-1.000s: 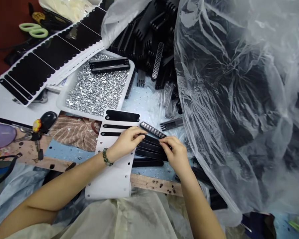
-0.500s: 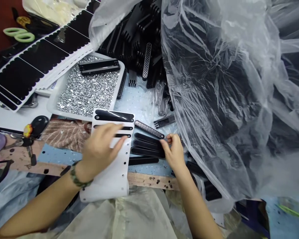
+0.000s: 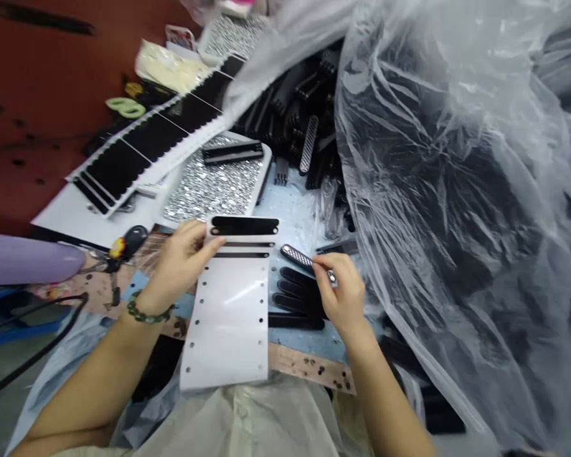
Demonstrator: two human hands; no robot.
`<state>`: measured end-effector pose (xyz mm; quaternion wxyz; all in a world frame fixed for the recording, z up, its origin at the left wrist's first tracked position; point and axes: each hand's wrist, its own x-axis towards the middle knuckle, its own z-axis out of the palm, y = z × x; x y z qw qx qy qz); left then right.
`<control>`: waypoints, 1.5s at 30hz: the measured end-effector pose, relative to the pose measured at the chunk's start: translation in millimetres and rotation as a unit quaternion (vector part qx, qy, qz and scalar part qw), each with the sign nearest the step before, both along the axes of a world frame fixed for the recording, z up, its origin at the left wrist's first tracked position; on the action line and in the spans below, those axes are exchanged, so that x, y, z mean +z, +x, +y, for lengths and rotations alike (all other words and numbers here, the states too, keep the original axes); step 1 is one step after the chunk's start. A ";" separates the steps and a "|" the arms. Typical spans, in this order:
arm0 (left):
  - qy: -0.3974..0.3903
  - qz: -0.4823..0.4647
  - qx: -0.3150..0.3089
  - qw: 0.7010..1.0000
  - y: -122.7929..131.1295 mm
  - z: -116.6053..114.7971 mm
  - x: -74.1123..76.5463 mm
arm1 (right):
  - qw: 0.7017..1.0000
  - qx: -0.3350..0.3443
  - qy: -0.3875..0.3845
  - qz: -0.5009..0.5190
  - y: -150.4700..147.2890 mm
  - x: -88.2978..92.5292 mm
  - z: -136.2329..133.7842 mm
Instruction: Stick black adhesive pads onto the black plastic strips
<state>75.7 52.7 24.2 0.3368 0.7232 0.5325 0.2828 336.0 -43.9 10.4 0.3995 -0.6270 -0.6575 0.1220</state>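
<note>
A white backing sheet (image 3: 232,317) with black strip stickers (image 3: 245,225) at its top end and small holes along both sides hangs over the table edge toward my lap. My left hand (image 3: 178,263) grips the sheet's upper left edge, thumb on top and fingers at its border. Between thumb and fingers, my right hand (image 3: 340,289) pinches the right end of a short black bar with a silver lattice pattern (image 3: 295,255). Just beneath that hand several plain black bars (image 3: 292,289) lie side by side, their right ends partly covered.
A white tray (image 3: 265,174) of small silver metal pieces stands behind the sheet, black parts resting on it. Black toothed parts (image 3: 290,95) pile up at the back. Clear plastic (image 3: 433,190) covers the right side. Keys (image 3: 117,260), green-handled scissors (image 3: 126,108) and a long sticker sheet (image 3: 157,136) lie left.
My view has swung left. My left hand has moved from above the stickers to the sheet's left edge. My right hand has closed on the end of the lattice-patterned bar.
</note>
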 end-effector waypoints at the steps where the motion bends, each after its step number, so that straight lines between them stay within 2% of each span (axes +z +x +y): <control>1: -0.013 -0.015 -0.013 1.000 2.4 -1.8 3.8 | 0.999 0.036 0.025 -0.019 -10.4 3.8 8.5; 4: -0.047 -0.034 -0.076 0.995 11.4 -7.2 13.9 | 0.987 0.120 0.081 -0.073 -39.9 14.7 30.9; 7: -0.048 -0.054 -0.134 0.988 18.5 -11.1 21.7 | 0.981 0.145 0.085 -0.096 -57.9 21.9 44.4; 9: -0.045 -0.072 -0.160 0.983 20.5 -12.7 24.7 | 0.984 0.147 0.067 -0.074 -61.9 23.9 47.4; 13: -0.020 -0.068 -0.189 0.979 22.2 -15.7 24.9 | 0.986 0.166 0.016 0.031 -59.7 25.4 46.0; 15: -0.015 -0.054 -0.209 0.976 22.9 -15.9 23.7 | 0.984 0.150 -0.010 0.092 -55.0 26.1 46.6; 17: -0.022 -0.047 -0.216 0.975 22.0 -11.2 22.1 | 0.984 0.071 -0.011 0.164 -45.3 27.1 49.0; 19: -0.038 -0.042 -0.182 0.982 18.5 1.3 19.6 | 0.971 -0.021 0.013 0.238 -29.6 28.3 50.5; 21: -0.036 -0.012 -0.109 0.993 13.8 19.3 16.3 | 0.954 -0.079 0.045 0.285 -10.0 28.3 47.7; 23: 0.019 0.048 -0.021 0.998 12.4 34.8 13.7 | 0.947 -0.111 0.060 0.294 8.0 24.7 39.4; 25: 0.110 0.091 0.043 0.989 18.7 38.8 12.9 | 0.958 -0.120 0.035 0.260 18.8 16.1 28.2; 26: 0.142 0.091 0.041 0.985 25.1 35.5 13.0 | 0.969 -0.108 0.008 0.224 20.7 10.1 22.9; 27: 0.150 0.078 0.005 0.986 33.4 29.1 12.8 | 0.980 -0.086 -0.023 0.180 20.3 3.3 18.7; 28: 0.133 0.057 -0.054 0.988 42.9 21.0 11.8 | 0.988 -0.059 -0.048 0.133 18.1 -3.7 15.8; 30: 0.024 0.023 -0.204 0.978 62.3 4.9 5.2 | 0.996 -0.014 -0.073 0.056 10.2 -16.9 14.5; 31: -0.030 0.016 -0.236 0.971 70.7 -0.7 -0.7 | 0.997 0.002 -0.077 0.032 5.9 -22.3 15.6; 33: -0.116 0.008 -0.235 0.965 82.2 -4.5 -16.4 | 0.996 0.019 -0.083 0.001 -1.6 -30.0 19.9; 35: -0.166 -0.013 -0.207 0.964 86.8 -0.5 -32.7 | 0.995 0.029 -0.094 -0.026 -6.1 -33.7 24.3; 37: -0.197 -0.047 -0.205 0.958 87.0 5.5 -44.1 | 0.993 0.033 -0.101 -0.048 -8.3 -34.9 27.2; 39: -0.210 -0.076 -0.215 0.951 86.4 9.1 -48.6 | 0.991 0.033 -0.109 -0.065 -9.3 -34.7 28.5; 42: -0.212 -0.107 -0.224 0.945 87.3 9.3 -47.0 | 0.988 0.031 -0.128 -0.082 -10.0 -32.8 29.0; 45: -0.217 -0.113 -0.206 0.948 90.3 7.8 -44.8 | 0.983 0.033 -0.149 -0.101 -10.6 -29.3 30.8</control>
